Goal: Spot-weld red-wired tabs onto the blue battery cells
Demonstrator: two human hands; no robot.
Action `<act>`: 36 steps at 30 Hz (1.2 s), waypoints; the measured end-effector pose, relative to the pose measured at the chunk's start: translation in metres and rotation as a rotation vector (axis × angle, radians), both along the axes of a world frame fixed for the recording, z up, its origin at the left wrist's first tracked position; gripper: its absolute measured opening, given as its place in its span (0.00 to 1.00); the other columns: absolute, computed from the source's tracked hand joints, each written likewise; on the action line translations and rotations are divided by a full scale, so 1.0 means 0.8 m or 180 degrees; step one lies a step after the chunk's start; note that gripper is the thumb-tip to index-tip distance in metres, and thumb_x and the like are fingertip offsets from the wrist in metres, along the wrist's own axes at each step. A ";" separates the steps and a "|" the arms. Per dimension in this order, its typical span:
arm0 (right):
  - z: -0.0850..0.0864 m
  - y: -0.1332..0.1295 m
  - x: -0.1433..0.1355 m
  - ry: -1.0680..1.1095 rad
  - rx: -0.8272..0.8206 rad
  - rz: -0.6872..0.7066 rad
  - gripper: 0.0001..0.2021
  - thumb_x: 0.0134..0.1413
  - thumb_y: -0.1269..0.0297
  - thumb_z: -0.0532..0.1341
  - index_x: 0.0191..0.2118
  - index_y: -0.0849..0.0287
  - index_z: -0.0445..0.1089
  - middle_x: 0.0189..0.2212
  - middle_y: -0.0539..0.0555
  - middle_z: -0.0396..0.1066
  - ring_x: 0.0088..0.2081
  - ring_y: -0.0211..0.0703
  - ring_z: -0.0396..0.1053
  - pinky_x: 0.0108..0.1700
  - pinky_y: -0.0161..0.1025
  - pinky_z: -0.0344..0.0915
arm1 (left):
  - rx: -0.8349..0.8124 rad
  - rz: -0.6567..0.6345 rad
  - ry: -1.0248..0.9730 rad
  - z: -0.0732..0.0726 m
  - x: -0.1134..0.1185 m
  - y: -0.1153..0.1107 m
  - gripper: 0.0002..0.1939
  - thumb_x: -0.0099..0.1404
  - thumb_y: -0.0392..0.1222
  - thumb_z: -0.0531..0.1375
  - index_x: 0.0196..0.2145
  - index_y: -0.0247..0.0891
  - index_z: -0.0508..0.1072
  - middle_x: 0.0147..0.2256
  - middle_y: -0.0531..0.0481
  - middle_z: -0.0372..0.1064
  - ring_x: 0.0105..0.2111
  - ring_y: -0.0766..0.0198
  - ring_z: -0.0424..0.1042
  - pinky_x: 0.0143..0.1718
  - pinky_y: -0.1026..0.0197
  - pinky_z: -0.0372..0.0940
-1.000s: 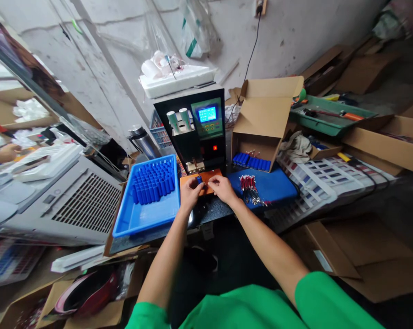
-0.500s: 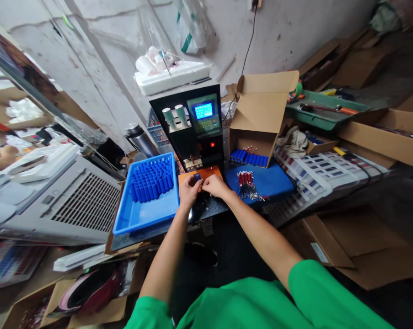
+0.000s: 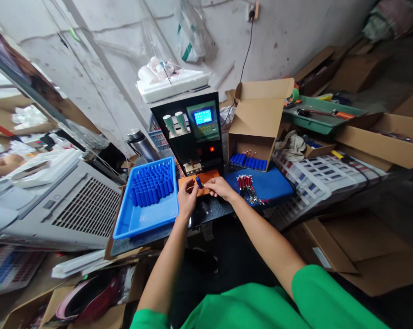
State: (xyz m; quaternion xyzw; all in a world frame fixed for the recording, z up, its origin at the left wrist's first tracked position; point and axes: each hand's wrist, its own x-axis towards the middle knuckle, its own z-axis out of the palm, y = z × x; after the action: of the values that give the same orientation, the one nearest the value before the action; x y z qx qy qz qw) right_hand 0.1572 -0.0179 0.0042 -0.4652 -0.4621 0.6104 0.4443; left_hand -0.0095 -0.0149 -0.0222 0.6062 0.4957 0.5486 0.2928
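Note:
A small blue battery cell (image 3: 199,183) stands tilted over the orange mat (image 3: 210,175), in front of the black spot welder (image 3: 192,148). My left hand (image 3: 187,196) has it between thumb and fingers. On its other side, my right hand (image 3: 220,188) is pinched closed near the cell; whatever sits in those fingertips is too small to make out. To the left, many similar blue cells (image 3: 151,185) stand in rows inside a blue plastic tray (image 3: 146,228). A bundle of red and black wire leads (image 3: 247,188) lies right of my right hand.
An open cardboard box (image 3: 257,109) behind the leads holds blue cells with wires. A steel flask (image 3: 142,145) stands behind the tray. Farther right are a green tray (image 3: 324,114) of tools and a white plastic crate (image 3: 309,176). Another person's hand (image 3: 10,162) shows at far left.
My hands have drawn slightly apart, and more of the blue cell shows between them, more upright. My right hand has shifted a little right. The camera view has moved slightly.

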 end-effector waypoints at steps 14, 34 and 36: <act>-0.016 0.006 -0.001 0.0540 0.0067 -0.0274 0.14 0.43 0.58 0.70 0.23 0.61 0.68 0.14 0.46 0.65 0.15 0.29 0.59 0.14 0.27 0.50 | 0.0255 -0.0043 0.0876 -0.009 0.011 -0.032 0.10 0.66 0.47 0.60 0.36 0.39 0.77 0.33 0.48 0.76 0.32 0.62 0.73 0.37 0.58 0.67; -0.012 0.001 0.007 0.0235 0.0413 0.0240 0.10 0.46 0.60 0.67 0.24 0.60 0.68 0.14 0.46 0.66 0.15 0.31 0.59 0.17 0.28 0.55 | 0.0764 -0.0224 0.1676 0.006 -0.006 -0.004 0.16 0.65 0.43 0.59 0.49 0.41 0.76 0.51 0.41 0.69 0.52 0.54 0.70 0.54 0.51 0.66; -0.013 0.001 0.005 0.0239 0.0355 0.0208 0.11 0.46 0.61 0.66 0.23 0.60 0.67 0.14 0.46 0.66 0.15 0.31 0.59 0.17 0.28 0.54 | 0.0679 -0.0488 0.2053 0.003 -0.006 0.009 0.16 0.66 0.41 0.58 0.50 0.42 0.76 0.49 0.42 0.72 0.49 0.53 0.71 0.52 0.51 0.67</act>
State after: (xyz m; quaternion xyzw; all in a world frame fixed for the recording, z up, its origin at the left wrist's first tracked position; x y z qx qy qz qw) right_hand 0.1615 -0.0170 -0.0059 -0.4012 -0.4934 0.6149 0.4664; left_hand -0.0141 -0.0074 -0.0198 0.8111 0.4556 0.3540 0.0965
